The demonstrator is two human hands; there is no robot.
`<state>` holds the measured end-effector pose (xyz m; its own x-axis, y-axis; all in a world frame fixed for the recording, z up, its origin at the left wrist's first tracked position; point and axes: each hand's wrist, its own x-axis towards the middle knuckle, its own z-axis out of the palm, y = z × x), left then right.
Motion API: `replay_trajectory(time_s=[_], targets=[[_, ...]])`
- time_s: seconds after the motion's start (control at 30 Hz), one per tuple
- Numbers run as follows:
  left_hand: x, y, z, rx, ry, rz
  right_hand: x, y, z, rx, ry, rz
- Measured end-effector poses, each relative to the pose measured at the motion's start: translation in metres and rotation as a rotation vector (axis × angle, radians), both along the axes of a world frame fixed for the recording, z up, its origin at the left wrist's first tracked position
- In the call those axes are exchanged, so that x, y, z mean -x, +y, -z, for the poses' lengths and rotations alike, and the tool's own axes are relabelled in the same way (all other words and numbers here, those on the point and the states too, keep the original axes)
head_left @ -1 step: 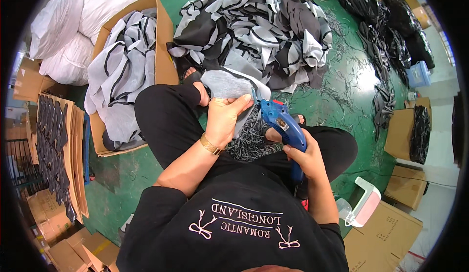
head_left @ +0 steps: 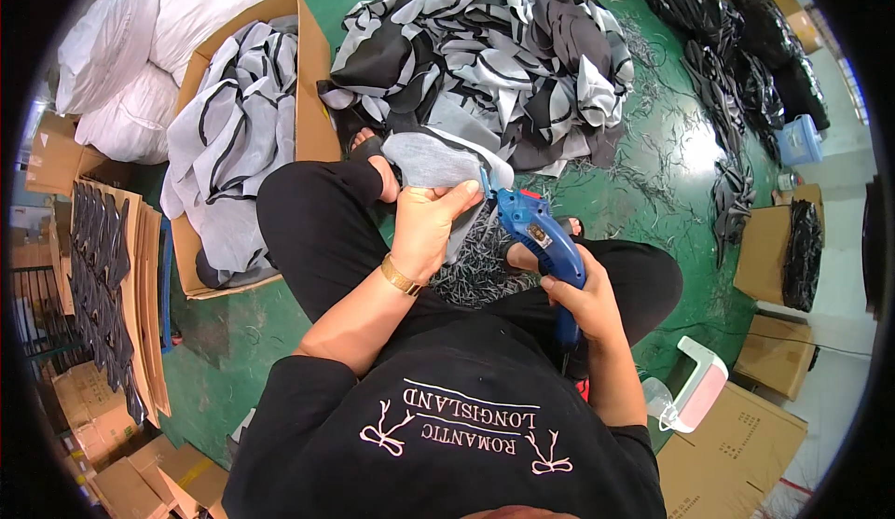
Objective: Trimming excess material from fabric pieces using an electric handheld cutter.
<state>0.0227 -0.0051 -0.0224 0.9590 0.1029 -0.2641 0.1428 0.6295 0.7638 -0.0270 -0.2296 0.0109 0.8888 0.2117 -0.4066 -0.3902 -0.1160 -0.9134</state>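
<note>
My left hand (head_left: 431,230) pinches the edge of a light grey fabric piece (head_left: 431,157) between thumb and fingers. In my right hand (head_left: 587,300) is a pair of blue electric scissors (head_left: 543,235), gripped round the handle. Their blades touch the edge of the cloth just right of my left thumb. The piece spreads away from me, over the near side of a big heap of grey and black fabric pieces (head_left: 485,43). Thin grey cut strips (head_left: 475,267) lie piled between my legs, below my hands.
On the left stands a cardboard box (head_left: 317,81) full of similar pieces, with white sacks (head_left: 130,53) behind. Stacked cardboard sheets (head_left: 140,304) are beside it. Black bags (head_left: 690,6) line the far right. A white and pink appliance (head_left: 699,388) stands near cartons (head_left: 736,454) at right.
</note>
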Motion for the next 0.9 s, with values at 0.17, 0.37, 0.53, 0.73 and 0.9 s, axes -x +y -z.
replay_trajectory(time_s=[0.17,0.37,0.53,0.73,0.9], targets=[[0.004,0.003,0.003,-0.115,-0.024,0.082,-0.003,-0.001,-0.003,-0.093,0.036,-0.003],[0.010,-0.002,0.000,-0.057,-0.020,0.141,-0.015,0.000,-0.014,-0.197,-0.042,0.059],[0.016,-0.010,-0.002,0.115,0.000,0.221,-0.041,0.015,-0.018,0.030,-0.184,0.165],[0.022,-0.018,-0.005,0.180,0.015,0.310,-0.046,0.038,-0.002,0.216,-0.403,0.068],[0.016,-0.018,-0.020,0.143,0.131,0.287,-0.042,0.031,0.007,0.050,-0.259,0.068]])
